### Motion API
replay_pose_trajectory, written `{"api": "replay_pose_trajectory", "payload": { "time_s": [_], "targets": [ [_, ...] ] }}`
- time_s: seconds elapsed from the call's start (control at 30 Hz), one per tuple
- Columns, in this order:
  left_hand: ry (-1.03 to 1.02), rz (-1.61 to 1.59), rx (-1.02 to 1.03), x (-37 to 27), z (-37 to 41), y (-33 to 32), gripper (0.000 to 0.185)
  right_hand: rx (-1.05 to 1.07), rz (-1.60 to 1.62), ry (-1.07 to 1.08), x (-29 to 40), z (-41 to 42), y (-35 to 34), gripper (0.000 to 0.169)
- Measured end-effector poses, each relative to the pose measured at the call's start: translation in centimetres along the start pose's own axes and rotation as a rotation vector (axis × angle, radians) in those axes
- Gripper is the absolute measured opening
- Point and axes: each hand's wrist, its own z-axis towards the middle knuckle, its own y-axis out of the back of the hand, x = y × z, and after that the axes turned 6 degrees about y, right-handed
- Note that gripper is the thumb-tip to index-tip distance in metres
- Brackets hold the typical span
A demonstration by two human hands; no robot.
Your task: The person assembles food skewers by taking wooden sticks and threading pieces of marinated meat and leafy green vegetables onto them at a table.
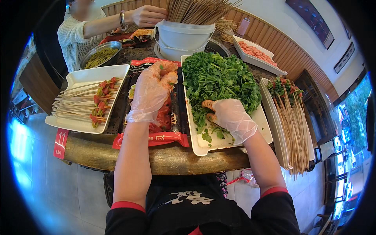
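Note:
Clear plastic gloves cover both hands. My left hand (pixel 154 88) is raised over an opened bag of red marinated meat (pixel 161 117), its fingers curled and smeared with orange-red sauce; whether something lies between them cannot be told. My right hand (pixel 232 116) reaches into a heap of cilantro (pixel 218 79) on a white tray (pixel 198 148), thumb and fingers among the stems; its grip is partly hidden. Left of the bag, a white tray (pixel 77 77) bears skewers (pixel 76 101) with green stalks wrapped in red meat. At the right, a long tray holds cilantro-and-meat skewers (pixel 289 117).
Across the table, a person's hand (pixel 149 15) touches bamboo sticks (pixel 199 10) standing in a white bucket (pixel 185 35). A metal bowl (pixel 117 47) of green stalks is at back left, a tray of pink pieces (pixel 255 54) at back right. The table's rounded edge (pixel 176 160) runs nearest me.

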Motion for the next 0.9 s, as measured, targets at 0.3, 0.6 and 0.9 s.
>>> {"api": "replay_pose_trajectory", "payload": {
  "time_s": [0.3,0.6,0.9],
  "targets": [
    [0.017,0.036,-0.018,0.4,0.2,-0.1,0.022,0.005,0.146,0.001,-0.7,0.3,0.0,0.025],
    [0.035,0.129,0.005,0.4,0.0,-0.4,0.023,0.008,0.166,-0.007,0.5,-0.1,-0.4,0.027],
    [0.020,0.221,0.027,0.3,0.1,-0.2,0.022,0.117,0.642,0.050,-2.9,-1.5,-0.8,0.054]
  ]
}}
